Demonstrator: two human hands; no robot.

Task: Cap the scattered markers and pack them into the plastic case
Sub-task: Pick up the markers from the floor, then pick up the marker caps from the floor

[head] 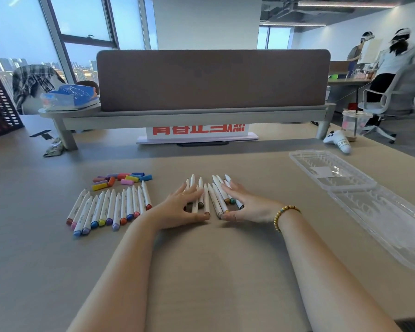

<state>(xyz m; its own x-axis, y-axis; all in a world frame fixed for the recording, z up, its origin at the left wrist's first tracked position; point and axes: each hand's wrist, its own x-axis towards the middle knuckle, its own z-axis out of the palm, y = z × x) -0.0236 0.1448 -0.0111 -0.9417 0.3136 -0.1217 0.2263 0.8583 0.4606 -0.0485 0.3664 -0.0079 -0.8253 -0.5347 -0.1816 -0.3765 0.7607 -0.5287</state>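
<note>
— Where are the markers lying right now?

— A loose bunch of markers [210, 200] is lying on the surface [213, 271] straight in front of me, white barrels side by side, coloured ends toward me. I am pressing my left hand [186, 208] flat over the left part of the bunch, fingers straight and spread, gripping nothing. My right hand [246, 207] is lying against the right part, fingers stretched out over the barrels and the thumb touching the near ends; it is not clenching anything either.

— And the others?

— A second row of markers [110, 209] is sitting to my left, well apart from my hands, fanned side by side with their coloured ends facing me. Just beyond that row, a little heap of caps [122, 180] is lying loose: blue, yellow, orange, pink, purple.

— Where is the case?

— The plastic case [359, 200] is lying wide open on my right, clear and long, with both halves flat on the surface. I cannot tell whether anything is sitting inside it.

— Anything farther out?

— A beaded bracelet [282, 215] is circling my right wrist. A brown divider panel [213, 80] is standing across the far side, with a white game controller [338, 141] resting near its right leg. Two people are sitting in the right background.
</note>
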